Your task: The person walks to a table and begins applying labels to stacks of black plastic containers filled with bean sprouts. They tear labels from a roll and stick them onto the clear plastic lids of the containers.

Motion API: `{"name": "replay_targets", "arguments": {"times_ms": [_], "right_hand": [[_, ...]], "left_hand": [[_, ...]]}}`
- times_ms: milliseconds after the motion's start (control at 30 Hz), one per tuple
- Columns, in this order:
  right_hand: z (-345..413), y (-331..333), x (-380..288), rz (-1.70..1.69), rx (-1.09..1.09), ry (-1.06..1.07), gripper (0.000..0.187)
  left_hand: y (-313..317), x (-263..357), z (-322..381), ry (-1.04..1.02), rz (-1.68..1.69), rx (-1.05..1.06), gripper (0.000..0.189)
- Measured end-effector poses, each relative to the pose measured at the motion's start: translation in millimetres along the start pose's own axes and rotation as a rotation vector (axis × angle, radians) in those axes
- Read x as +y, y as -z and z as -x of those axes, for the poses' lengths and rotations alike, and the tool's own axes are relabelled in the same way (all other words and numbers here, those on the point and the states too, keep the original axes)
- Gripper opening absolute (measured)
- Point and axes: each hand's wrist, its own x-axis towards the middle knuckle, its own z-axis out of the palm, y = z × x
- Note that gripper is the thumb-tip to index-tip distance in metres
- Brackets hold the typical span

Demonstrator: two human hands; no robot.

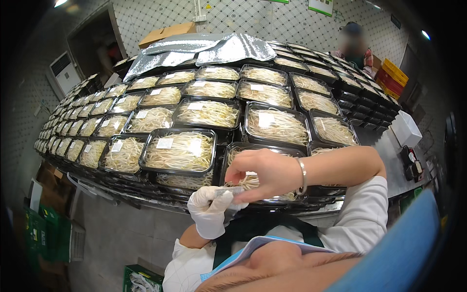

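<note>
My left hand (209,211), in a white glove, grips a strip of printed labels (229,191) on a clear backing. Bare and wearing a bangle (302,176), my right hand (270,175) hovers over a clear-lidded black tray of bean sprouts (281,197). Its thumb reaches the edge of the strip, while the curled forefinger stays apart from the thumb. Part of a white label shows on that lid behind my fingers. Just to the left, another tray of bean sprouts (197,151) bears a white label (165,143) on its lid.
Stacked sprout trays (153,118) spread across the metal table (396,175). Silver insulating sheets (233,49) cover some at the back. A person (353,47) stands at the far right, near yellow and red crates (392,78). Green crates (49,233) sit on the floor at left.
</note>
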Motion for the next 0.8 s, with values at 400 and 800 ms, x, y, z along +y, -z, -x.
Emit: {"name": "replay_targets", "arguments": {"times_ms": [400, 800], "right_hand": [[-72, 191, 257, 0.686, 0.578, -0.722, 0.033], [-84, 156, 320, 0.712, 0.338, -1.445, 0.054]], "left_hand": [[16, -20, -26, 0.223, -0.346, -0.853, 0.020], [38, -27, -21, 0.323, -0.063, -0.638, 0.031]]}}
